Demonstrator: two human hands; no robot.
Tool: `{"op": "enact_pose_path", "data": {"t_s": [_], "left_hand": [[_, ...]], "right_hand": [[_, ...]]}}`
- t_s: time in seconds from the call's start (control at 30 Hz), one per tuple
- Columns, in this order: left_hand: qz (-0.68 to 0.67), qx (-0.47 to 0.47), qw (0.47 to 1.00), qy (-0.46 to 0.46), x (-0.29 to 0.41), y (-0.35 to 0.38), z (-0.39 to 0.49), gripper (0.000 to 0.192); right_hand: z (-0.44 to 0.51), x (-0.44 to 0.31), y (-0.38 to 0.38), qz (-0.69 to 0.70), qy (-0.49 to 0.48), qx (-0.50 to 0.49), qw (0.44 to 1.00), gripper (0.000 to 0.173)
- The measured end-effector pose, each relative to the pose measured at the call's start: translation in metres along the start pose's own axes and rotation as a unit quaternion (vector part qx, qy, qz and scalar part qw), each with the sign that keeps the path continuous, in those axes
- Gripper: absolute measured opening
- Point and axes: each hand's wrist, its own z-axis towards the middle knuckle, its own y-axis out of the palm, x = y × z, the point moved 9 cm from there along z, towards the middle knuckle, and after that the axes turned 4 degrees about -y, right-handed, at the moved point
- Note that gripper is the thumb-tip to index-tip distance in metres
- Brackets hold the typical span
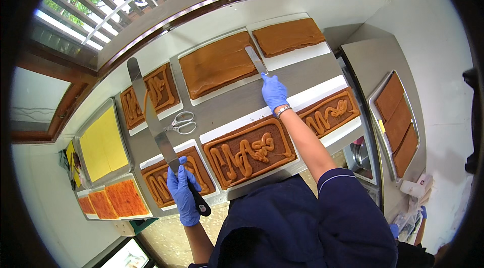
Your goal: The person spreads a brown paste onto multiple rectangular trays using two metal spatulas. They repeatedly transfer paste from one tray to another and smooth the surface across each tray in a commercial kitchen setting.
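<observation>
My left hand [184, 194], in a blue glove, grips the black handle of a long icing spatula [157, 128]. Its blade points away from me, with a streak of caramel-coloured spread on it. My gloved right hand [274, 92] holds a short metal spatula [254, 58], whose handle is hidden in the fist. That blade lies over the right edge of a sheet cake [215, 65] coated smoothly in spread. Below my right hand is a chocolate sheet cake [249, 152] with piped border and squiggles. Another piped cake [159, 186] lies partly behind my left hand.
White-handled scissors [182, 123] lie mid-table. Around them are a coated cake [289, 37], piped cakes [327, 113] [162, 90], a tray with yellow sheets [104, 147] and orange-red slabs [124, 198]. Brown slabs fill a side tray [372, 107]. Another person's gloved hand [424, 212] shows lower right.
</observation>
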Motion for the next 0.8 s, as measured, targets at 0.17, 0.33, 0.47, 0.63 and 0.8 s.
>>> {"op": "enact_pose_path", "data": {"t_s": [0.17, 0.33, 0.47, 0.63, 0.8], "left_hand": [[-0.019, 0.014, 1.0, 0.019, 0.002, 0.003, 0.002, 0.026], [-0.029, 0.002, 0.999, 0.028, 0.007, 0.007, 0.002, 0.027], [-0.007, 0.014, 0.999, 0.031, 0.008, 0.007, 0.003, 0.028], [-0.009, 0.006, 1.0, 0.025, 0.004, 0.008, 0.003, 0.027], [-0.009, 0.004, 1.0, 0.019, 0.001, 0.01, 0.0, 0.026]], "right_hand": [[-0.024, -0.02, 0.017, 0.116, 0.07, 0.0, 0.991, 0.031], [-0.013, -0.039, 0.018, 0.018, -0.023, -0.007, 1.0, 0.032], [0.03, -0.024, 0.015, -0.036, -0.02, 0.013, 0.999, 0.033], [0.026, -0.008, 0.017, 0.007, -0.002, 0.005, 1.0, 0.03], [-0.003, 0.004, 0.004, 0.005, -0.004, -0.014, 1.0, 0.031]]}}
